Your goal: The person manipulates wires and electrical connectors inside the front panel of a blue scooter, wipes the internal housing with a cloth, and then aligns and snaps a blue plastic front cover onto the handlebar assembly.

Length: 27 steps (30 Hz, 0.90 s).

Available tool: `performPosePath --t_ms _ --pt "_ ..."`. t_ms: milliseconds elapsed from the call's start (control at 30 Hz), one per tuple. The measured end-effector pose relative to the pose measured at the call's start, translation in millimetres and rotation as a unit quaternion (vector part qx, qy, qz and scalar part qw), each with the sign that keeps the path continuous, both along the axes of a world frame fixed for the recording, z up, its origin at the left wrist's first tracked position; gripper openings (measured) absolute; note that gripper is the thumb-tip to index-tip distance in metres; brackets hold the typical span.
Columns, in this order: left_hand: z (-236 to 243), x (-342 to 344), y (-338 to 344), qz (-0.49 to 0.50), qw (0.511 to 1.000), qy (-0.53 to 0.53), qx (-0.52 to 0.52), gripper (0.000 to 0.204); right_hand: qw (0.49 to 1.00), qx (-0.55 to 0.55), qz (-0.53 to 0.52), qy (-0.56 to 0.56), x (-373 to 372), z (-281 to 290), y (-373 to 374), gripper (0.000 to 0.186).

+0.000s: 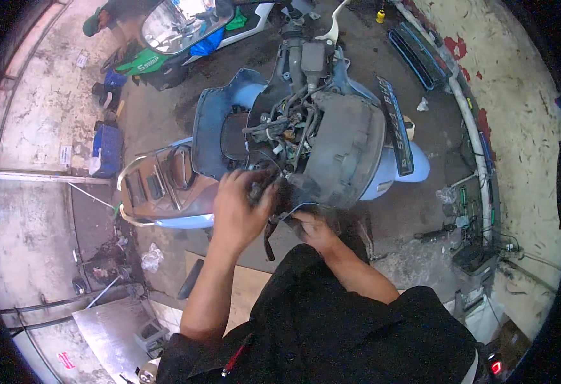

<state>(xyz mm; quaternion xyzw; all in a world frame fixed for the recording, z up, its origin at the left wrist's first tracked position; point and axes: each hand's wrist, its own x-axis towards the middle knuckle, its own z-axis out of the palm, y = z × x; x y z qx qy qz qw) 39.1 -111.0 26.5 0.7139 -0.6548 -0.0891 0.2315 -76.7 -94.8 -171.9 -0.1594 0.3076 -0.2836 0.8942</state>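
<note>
A light blue scooter (255, 96) stands before me with its handlebar area stripped of covers, and a bundle of dark wires and hoses (293, 125) is exposed. My left hand (242, 205) is curled around a dark part at the near end of the handlebar; blur and the fingers hide its kind. My right hand (312, 232) is closed lower down, beside a thin blue cable (303, 205); what its fingertips pinch is hidden. A dark lever (269, 246) points down between the two hands. Right of the wires is a dusty grey panel (344, 147).
The scooter's brown footboard (187, 182) extends left. A second scooter with a green panel (143, 62) stands at the far left, near a blue box (106, 150). A black and blue grille (415, 56) lies at the far right, by a pipe (475, 141) along the wall.
</note>
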Motion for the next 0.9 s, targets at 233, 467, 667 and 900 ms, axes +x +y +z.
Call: performPosePath --t_ms 233,467,667,900 --pt "-9 -12 -13 -0.018 0.997 0.013 0.080 0.035 0.963 -0.217 -0.060 -0.148 2 -14 7 0.042" --pt "-33 -9 -18 -0.010 0.993 -0.094 0.069 0.027 0.971 0.070 -0.153 -0.168 15 16 18 0.032" --pt "-33 -5 -21 -0.025 0.993 -0.009 0.111 0.030 0.954 0.127 -0.143 -0.230 18 -4 20 0.024" --pt "-29 -6 -25 0.044 0.984 0.062 0.162 0.033 0.981 -0.029 -0.159 -0.109 14 7 20 0.039"
